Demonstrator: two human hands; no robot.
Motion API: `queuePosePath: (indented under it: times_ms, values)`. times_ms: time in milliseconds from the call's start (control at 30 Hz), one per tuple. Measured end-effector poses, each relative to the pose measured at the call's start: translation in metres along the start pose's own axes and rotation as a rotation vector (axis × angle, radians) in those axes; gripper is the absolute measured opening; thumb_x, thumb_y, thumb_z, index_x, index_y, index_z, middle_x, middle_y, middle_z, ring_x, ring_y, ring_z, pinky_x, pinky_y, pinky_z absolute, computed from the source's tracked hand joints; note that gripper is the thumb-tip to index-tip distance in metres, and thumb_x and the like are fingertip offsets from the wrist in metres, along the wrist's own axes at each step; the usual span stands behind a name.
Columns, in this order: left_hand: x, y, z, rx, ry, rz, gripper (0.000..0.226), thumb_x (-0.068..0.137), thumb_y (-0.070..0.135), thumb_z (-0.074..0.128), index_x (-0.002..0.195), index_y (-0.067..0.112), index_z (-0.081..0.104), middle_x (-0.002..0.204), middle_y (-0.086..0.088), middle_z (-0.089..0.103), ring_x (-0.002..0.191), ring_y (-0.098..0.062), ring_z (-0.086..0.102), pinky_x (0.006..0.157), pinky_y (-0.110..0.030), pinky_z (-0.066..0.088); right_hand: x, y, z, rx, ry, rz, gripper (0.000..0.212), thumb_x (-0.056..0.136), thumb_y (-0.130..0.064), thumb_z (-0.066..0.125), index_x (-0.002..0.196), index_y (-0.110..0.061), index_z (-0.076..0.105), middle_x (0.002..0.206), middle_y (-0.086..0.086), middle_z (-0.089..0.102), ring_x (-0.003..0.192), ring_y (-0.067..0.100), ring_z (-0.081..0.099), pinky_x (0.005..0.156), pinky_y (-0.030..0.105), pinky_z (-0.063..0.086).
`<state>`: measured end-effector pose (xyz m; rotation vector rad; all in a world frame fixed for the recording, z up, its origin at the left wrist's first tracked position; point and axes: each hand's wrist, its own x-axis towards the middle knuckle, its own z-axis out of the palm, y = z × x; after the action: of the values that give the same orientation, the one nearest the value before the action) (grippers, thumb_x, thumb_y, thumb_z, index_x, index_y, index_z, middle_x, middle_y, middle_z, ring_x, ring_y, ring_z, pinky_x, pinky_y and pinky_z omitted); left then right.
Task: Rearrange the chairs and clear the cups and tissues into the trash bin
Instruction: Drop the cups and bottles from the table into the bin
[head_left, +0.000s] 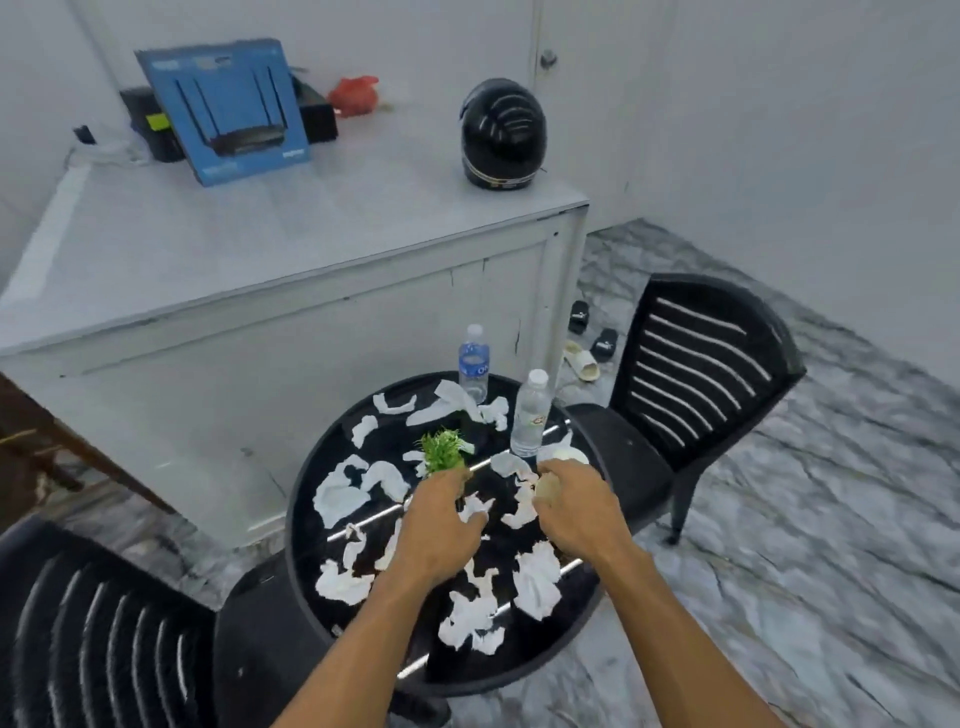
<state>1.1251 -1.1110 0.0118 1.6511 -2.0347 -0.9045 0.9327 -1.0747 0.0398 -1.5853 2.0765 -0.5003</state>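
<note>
My right hand (576, 514) grips a cup (548, 488); left hand (441, 525) over tissues (537, 579), grasp unclear. A plant (441, 452) and two bottles (474, 364) crowd the black bench (306, 551); chairs (696, 353) flank it, marble floor (779, 571).

1. Both forearms bare, entering from the bottom edge and converging forward: left forearm (358, 649) angles up and to the right, right forearm (691, 639) up and to the left
2. Left grip (441, 525): back of hand up, wrist roughly in line with forearm, fingers (467, 527) bent downward, tips pointing toward the other hand; blur hides whether they pinch anything
3. Right grip (576, 512): back of hand up, turned slightly inward, thumb and fingers curled round a pale cup (548, 489) at the hand's far inner edge
4. The two grips sit about level, near each other, with a gap between them
</note>
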Motion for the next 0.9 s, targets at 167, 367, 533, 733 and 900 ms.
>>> queuePosePath:
  times_ms: [167,367,533,733,900]
  values:
    - [0.058,0.019,0.018,-0.05,-0.05,0.077,0.061,0.086,0.033,0.072,0.141,0.025,0.047,0.141,0.007,0.052,0.13,-0.011,0.046,0.111,-0.032,0.037,0.026,0.022,-0.009,0.04,0.066,0.151,0.047,0.085,-0.032,0.059,0.131,-0.024,0.056,0.133,-0.003,0.057,0.125,0.018,0.048,0.102,0.036,0.043]
    - [0.113,0.029,0.043,-0.126,-0.086,0.017,0.074,0.081,0.035,0.075,0.146,0.028,0.041,0.146,0.007,0.049,0.133,-0.013,0.047,0.111,-0.042,0.041,0.054,0.052,0.003,0.14,0.058,0.231,0.057,0.073,-0.038,0.073,0.125,-0.028,0.051,0.127,-0.007,0.053,0.115,0.016,0.052,0.082,0.029,0.041]
    - [0.16,0.038,0.067,-0.179,-0.058,-0.058,0.086,0.076,0.041,0.079,0.149,0.031,0.034,0.149,0.007,0.045,0.135,-0.015,0.044,0.111,-0.045,0.041,0.088,0.08,0.022,0.158,-0.019,0.296,0.106,0.065,-0.046,0.079,0.152,-0.026,0.021,0.155,-0.004,0.031,0.138,0.019,0.037,0.105,0.039,0.041]
    - [0.197,0.045,0.108,-0.206,0.016,-0.144,0.089,0.064,0.046,0.076,0.143,0.032,0.038,0.142,0.009,0.05,0.131,-0.016,0.046,0.108,-0.047,0.043,0.115,0.111,0.034,0.305,-0.079,0.294,0.083,0.065,-0.054,0.077,0.136,-0.029,0.042,0.132,-0.01,0.053,0.118,0.015,0.053,0.093,0.035,0.045]
    - [0.205,0.051,0.124,-0.237,0.085,-0.169,0.086,0.06,0.057,0.067,0.138,0.032,0.043,0.133,0.009,0.056,0.125,-0.018,0.052,0.103,-0.047,0.048,0.124,0.127,0.039,0.325,-0.108,0.212,0.051,0.061,-0.05,0.077,0.104,-0.042,0.05,0.099,-0.023,0.06,0.093,0.005,0.058,0.079,0.034,0.051]
